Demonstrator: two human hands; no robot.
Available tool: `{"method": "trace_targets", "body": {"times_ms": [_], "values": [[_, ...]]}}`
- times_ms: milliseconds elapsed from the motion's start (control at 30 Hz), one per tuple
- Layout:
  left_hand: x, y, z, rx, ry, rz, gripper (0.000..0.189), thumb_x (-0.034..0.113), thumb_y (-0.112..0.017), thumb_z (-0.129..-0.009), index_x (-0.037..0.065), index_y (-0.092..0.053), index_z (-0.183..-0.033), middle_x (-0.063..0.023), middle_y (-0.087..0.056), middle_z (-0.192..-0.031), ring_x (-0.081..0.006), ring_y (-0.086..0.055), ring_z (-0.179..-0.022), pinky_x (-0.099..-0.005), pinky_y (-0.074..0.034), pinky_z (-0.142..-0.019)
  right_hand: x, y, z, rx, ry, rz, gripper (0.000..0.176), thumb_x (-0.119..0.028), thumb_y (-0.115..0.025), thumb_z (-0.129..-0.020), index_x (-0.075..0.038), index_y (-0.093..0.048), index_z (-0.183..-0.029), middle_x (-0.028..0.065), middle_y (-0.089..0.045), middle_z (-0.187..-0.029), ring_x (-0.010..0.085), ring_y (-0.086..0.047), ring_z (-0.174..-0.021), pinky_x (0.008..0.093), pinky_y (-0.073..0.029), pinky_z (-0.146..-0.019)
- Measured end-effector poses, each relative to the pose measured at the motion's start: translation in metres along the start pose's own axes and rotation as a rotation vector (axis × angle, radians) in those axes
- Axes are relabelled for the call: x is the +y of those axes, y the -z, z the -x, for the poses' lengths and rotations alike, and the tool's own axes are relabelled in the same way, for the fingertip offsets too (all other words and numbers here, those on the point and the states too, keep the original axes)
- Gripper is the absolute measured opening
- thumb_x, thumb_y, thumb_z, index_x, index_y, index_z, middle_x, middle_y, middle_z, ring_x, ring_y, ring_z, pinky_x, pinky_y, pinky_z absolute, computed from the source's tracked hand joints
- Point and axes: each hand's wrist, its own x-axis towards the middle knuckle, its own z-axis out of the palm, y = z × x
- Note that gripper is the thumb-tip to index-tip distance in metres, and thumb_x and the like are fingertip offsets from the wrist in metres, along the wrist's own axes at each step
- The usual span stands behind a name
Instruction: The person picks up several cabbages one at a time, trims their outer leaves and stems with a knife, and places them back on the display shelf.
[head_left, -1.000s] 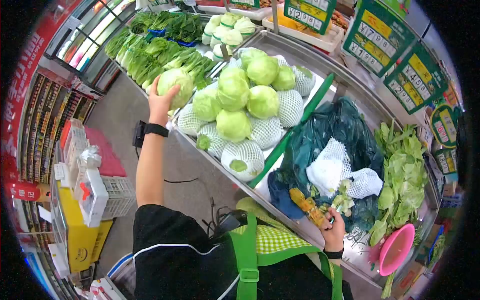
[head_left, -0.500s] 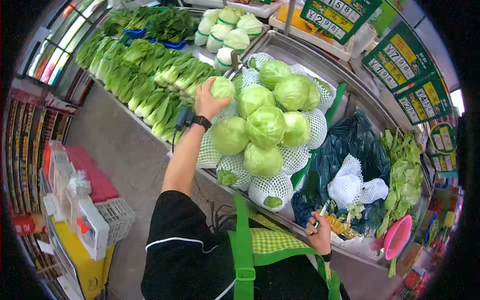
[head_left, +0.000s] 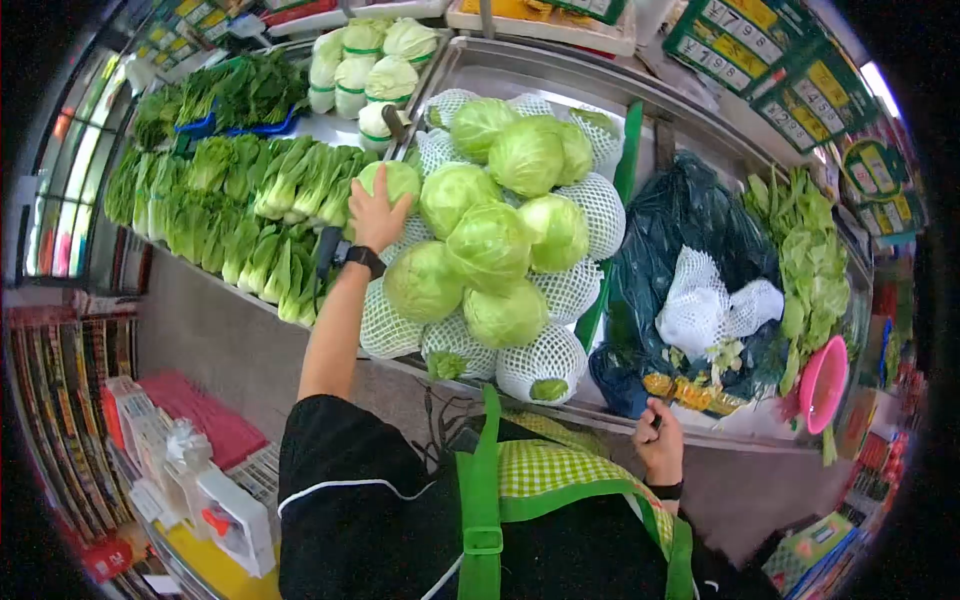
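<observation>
My left hand [head_left: 373, 213] is raised over the display and grips a bare green cabbage [head_left: 398, 178] at the left edge of a cabbage pile [head_left: 490, 245]. Some heads in the pile are bare and others sit in white foam netting. A black band is on that wrist. My right hand [head_left: 660, 445] rests low at the steel counter's front edge [head_left: 730, 442], its fingers closed around a thin tool that barely shows. It sits just below a dark green bag [head_left: 690, 215] holding empty white foam nets [head_left: 700, 305] and leaf scraps.
Rows of leafy greens [head_left: 250, 210] lie left of the pile, with napa cabbages [head_left: 365, 60] behind. A green divider [head_left: 628, 140] separates the cabbages from the bag. Loose lettuce leaves [head_left: 810, 260] and a pink bowl [head_left: 825, 380] are at right. Price signs [head_left: 760, 50] hang above. White crates [head_left: 215, 490] stand on the floor.
My left hand carried the cabbage from the leafy greens rightward to the pile's left edge. My right hand drew back from the bag's scraps to the counter edge.
</observation>
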Motion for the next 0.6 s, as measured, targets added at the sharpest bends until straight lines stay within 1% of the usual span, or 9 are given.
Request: {"method": "trace_targets", "body": {"times_ms": [67, 100, 167, 200, 300, 333, 433, 500, 600], "values": [[-0.036, -0.022, -0.017, 0.133, -0.176, -0.146, 0.071, 0.05, -0.047, -0.079, 0.011, -0.025, -0.134, -0.0333, -0.031, -0.127, -0.0442, -0.029, -0.119, -0.0527, -0.022, -0.097, -0.014, 0.015, -0.001, -0.018, 0.092, 0.03, 0.008, -0.017, -0.053, -0.082, -0.011, -0.053, -0.087, -0.0036, -0.046, -0.061, 0.0042, -0.034, -0.041, 0.0171, -0.028, -0.036], [-0.025, -0.008, -0.017, 0.103, -0.102, -0.093, 0.068, 0.049, -0.048, -0.079, 0.012, -0.028, -0.133, -0.029, -0.029, -0.13, -0.0425, -0.03, -0.119, -0.0531, -0.021, -0.098, -0.027, 0.019, 0.003, 0.024, 0.149, 0.069, 0.009, -0.018, -0.051, -0.083, -0.011, -0.054, -0.087, -0.0038, -0.046, -0.061, 0.0042, -0.036, -0.042, 0.017, -0.028, -0.036], [-0.015, 0.009, -0.016, 0.116, -0.087, 0.146, 0.064, 0.043, -0.047, -0.082, 0.012, -0.026, -0.134, -0.0251, -0.029, -0.132, -0.0384, -0.033, -0.119, -0.0504, -0.023, -0.099, -0.047, 0.033, 0.017, 0.162, 0.488, 0.328, 0.009, -0.018, -0.053, -0.083, -0.011, -0.054, -0.087, -0.0059, -0.045, -0.061, 0.0032, -0.035, -0.045, 0.0177, -0.028, -0.039], [-0.004, 0.019, -0.012, 0.105, -0.062, 0.294, 0.062, 0.039, -0.046, -0.083, 0.012, -0.025, -0.134, -0.0232, -0.028, -0.133, -0.0363, -0.034, -0.119, -0.049, -0.025, -0.099, -0.068, 0.032, 0.027, 0.246, 0.494, 0.169, 0.014, -0.016, -0.052, -0.084, -0.011, -0.042, -0.076, -0.0045, -0.038, -0.055, 0.0049, -0.033, -0.042, 0.0195, -0.026, -0.038], [0.039, 0.059, 0.023, 0.07, 0.042, 0.582, 0.056, 0.03, -0.044, -0.087, 0.011, -0.022, -0.135, -0.0175, -0.027, -0.136, -0.0301, -0.037, -0.118, -0.045, -0.029, -0.1, -0.111, 0.103, 0.028, 0.478, 0.773, 0.306, 0.009, -0.017, -0.057, -0.082, -0.009, -0.052, -0.08, -0.0057, -0.036, -0.05, 0.0051, -0.033, -0.04, 0.0208, -0.025, -0.038], [0.072, 0.086, 0.047, 0.088, 0.119, 0.433, 0.055, 0.032, -0.045, -0.087, 0.007, -0.027, -0.133, -0.0164, -0.03, -0.134, -0.0293, -0.039, -0.116, -0.044, -0.031, -0.098, -0.123, 0.122, 0.025, 0.543, 0.837, 0.326, 0.009, -0.017, -0.058, -0.081, -0.008, -0.055, -0.082, -0.0057, -0.036, -0.05, 0.0053, -0.033, -0.04, 0.0213, -0.024, -0.037], [0.087, 0.09, 0.087, 0.037, 0.088, 0.802, 0.049, 0.03, -0.047, -0.087, 0.005, -0.036, -0.127, -0.0163, -0.04, -0.127, -0.0282, -0.044, -0.112, -0.0408, -0.035, -0.093, -0.165, 0.199, 0.011, 0.688, 0.912, 0.199, 0.014, -0.015, -0.062, -0.077, -0.005, -0.058, -0.085, -0.0051, -0.04, -0.053, 0.0058, -0.034, -0.039, 0.0215, -0.026, -0.037], [0.118, 0.092, 0.12, -0.012, 0.134, 0.824, 0.043, 0.028, -0.044, -0.089, 0.003, -0.04, -0.124, -0.014, -0.048, -0.119, -0.0265, -0.049, -0.106, -0.038, -0.039, -0.089, -0.194, 0.231, 0.004, 0.768, 0.881, 0.212, 0.014, -0.016, -0.062, -0.076, -0.006, -0.058, -0.084, -0.0049, -0.042, -0.054, 0.0056, -0.035, -0.041, 0.0215, -0.027, -0.037], [0.18, 0.085, 0.172, 0.012, 0.151, 0.808, 0.042, 0.027, -0.041, -0.09, -0.001, -0.04, -0.121, -0.0182, -0.05, -0.115, -0.0287, -0.051, -0.105, -0.0388, -0.041, -0.087, -0.244, 0.265, -0.022, 0.824, 0.9, 0.355, 0.016, -0.021, -0.063, -0.074, -0.006, -0.061, -0.079, -0.0027, -0.05, -0.06, 0.0054, -0.039, -0.047, 0.0216, -0.029, -0.039]]}}
